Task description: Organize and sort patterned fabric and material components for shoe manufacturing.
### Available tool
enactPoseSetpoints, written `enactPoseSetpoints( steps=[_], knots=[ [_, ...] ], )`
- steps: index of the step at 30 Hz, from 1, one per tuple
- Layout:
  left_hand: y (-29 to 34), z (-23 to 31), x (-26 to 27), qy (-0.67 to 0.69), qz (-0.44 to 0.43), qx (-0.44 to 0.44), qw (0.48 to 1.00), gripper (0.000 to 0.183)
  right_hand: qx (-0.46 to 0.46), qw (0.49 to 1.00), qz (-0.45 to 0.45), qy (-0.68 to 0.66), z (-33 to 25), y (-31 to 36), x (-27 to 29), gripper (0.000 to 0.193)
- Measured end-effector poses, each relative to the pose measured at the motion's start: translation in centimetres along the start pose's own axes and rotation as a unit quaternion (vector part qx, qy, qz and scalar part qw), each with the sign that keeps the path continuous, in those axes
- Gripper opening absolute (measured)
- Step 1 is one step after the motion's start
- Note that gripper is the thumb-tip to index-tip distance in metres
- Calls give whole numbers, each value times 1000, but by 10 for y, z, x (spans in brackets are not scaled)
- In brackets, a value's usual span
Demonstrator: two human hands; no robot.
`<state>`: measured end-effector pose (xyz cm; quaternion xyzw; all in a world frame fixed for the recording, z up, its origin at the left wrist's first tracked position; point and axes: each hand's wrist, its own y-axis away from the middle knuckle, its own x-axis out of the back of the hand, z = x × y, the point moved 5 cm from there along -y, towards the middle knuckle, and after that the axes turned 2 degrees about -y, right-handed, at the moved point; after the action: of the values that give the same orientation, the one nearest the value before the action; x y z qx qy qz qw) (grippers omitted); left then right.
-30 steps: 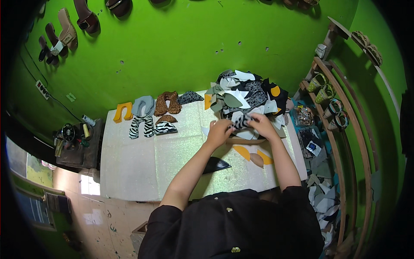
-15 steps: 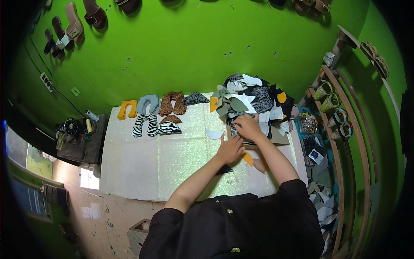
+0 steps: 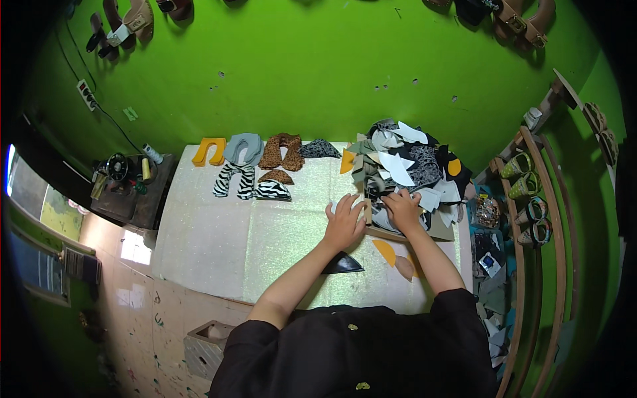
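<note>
Black pc. [image 3: 343,263]: 1, flat on surface [image 3: 206,232], nr L forearm; glossy, prob. a bit slick.
Brown pc. [image 3: 403,267]: 1, beside yellow pcs. [image 3: 383,252]: 2, one mostly hid. by R forearm & brown pc.
L hand [image 3: 345,222]: fingers spread, palm down, at box's L edge; no pc. seen in it.
R hand [image 3: 401,209]: fingers bent down among scraps inside box; can't tell if gripping.
Box [image 3: 446,232]: 1, cardbd., low, R half of surface; prob. light, stiffish, walls may flex. Hold: rim, opp. sides.
Scraps [image 3: 396,168]: in & heaped above box, too many & overlapped to count; white, grey, black, patterned, few yellow. Prob. v. light, thin, limp, not fragile; pile apt to slide. Hold: free edge or corner, thumb-&-finger pinch.
Half-round stacks: 3, i.e. zebra [image 3: 273,191], leopard [image 3: 275,176], dark-print [image 3: 320,148]; layers not countable.
U stacks: 4, i.e. zebra U [image 3: 233,181], leopard U [image 3: 282,152], yellow U [image 3: 211,152], grey U [image 3: 243,148]. Prob. soft, layers may slip; hold: both legs, squeezed together.
Sandals [image 3: 517,166]: 4, far R: 2 green, 2 multicol.
Spools [image 3: 152,154]: 2 seen, far L.
</note>
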<state>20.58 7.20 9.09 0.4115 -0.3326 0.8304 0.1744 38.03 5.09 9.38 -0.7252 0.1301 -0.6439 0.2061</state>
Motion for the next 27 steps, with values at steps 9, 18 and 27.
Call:
enactPoseSetpoints(
  steps=[9, 18, 27],
  knots=[
    [-43, 15, -39, -25, -33, -58, 997, 37, -23, 989, 92, -111, 8, 18, 44, 9],
    [-69, 6, -11, -27, -1, -29, 999, 12, -106, 984, 53, -135, -2, 33, 49, 36],
    [-72, 11, 15, -19, 22, -96, 995, 11, -211, 975, 7, -61, -8, 73, 41, 51]
  ],
)
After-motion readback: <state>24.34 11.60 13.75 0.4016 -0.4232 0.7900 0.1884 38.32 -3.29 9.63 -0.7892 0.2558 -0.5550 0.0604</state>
